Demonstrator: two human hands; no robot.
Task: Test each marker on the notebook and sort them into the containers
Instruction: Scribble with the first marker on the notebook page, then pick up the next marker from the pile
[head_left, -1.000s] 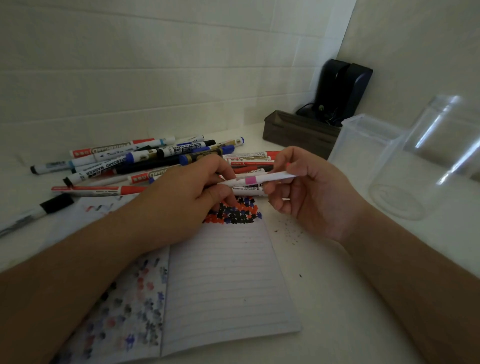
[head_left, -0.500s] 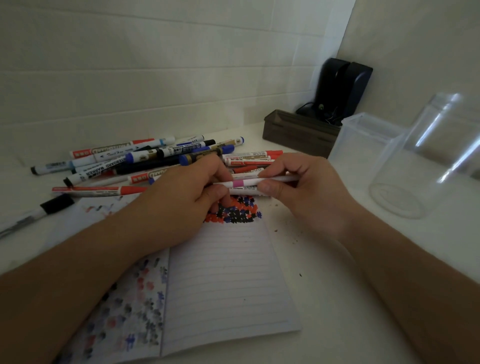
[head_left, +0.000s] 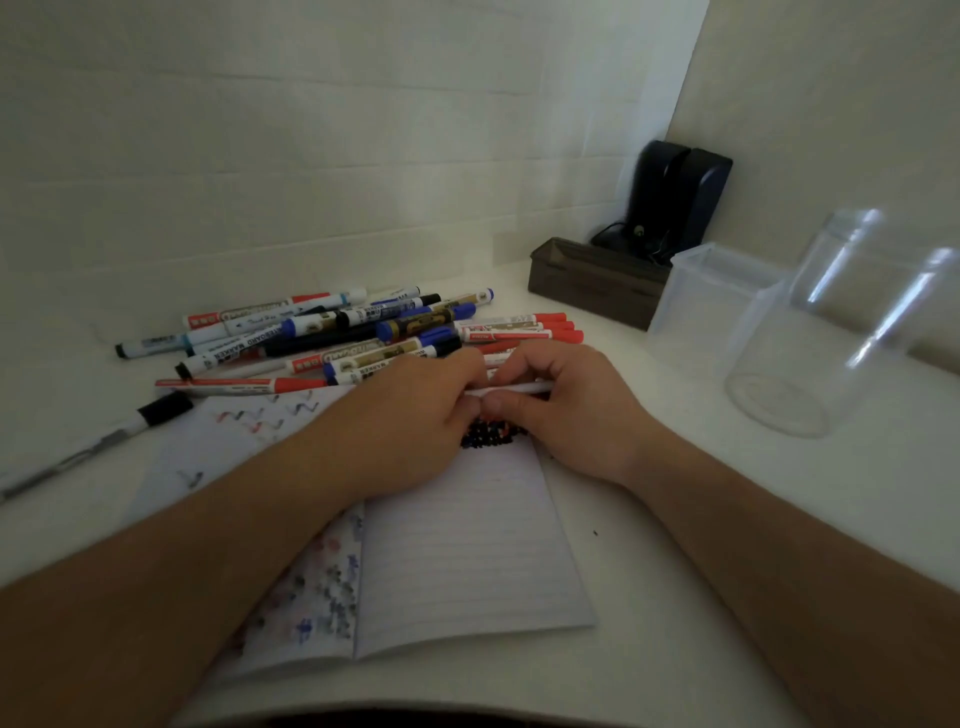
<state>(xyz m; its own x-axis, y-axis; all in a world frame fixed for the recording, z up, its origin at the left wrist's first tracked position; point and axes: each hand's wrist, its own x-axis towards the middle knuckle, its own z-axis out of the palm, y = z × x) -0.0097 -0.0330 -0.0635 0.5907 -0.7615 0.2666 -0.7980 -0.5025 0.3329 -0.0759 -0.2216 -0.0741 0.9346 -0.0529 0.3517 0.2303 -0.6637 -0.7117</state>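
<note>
Both hands are meeting over the top of the open notebook (head_left: 467, 545): the left hand (head_left: 410, 415) and the right hand (head_left: 566, 410) are each pinching 1 thin white marker (head_left: 519, 388) held level between them, just above the patch of red, blue and black test dots (head_left: 491, 434). Judging by the grip, with fingertips pushed together along the barrel, the person is either pulling the cap off or pressing it back on; which of the 2 I cannot tell, since the fingers are covering the cap and tip. If uncapping, the next move is calling for a short stroke on the bare lined paper; if capping, a reach right to the 2 clear containers, the round jar (head_left: 810, 364) and the square tub (head_left: 711, 306). Farther back, the pile of untested markers (head_left: 363, 332) is lying beyond the notebook. Its count is hard to make out.
</note>
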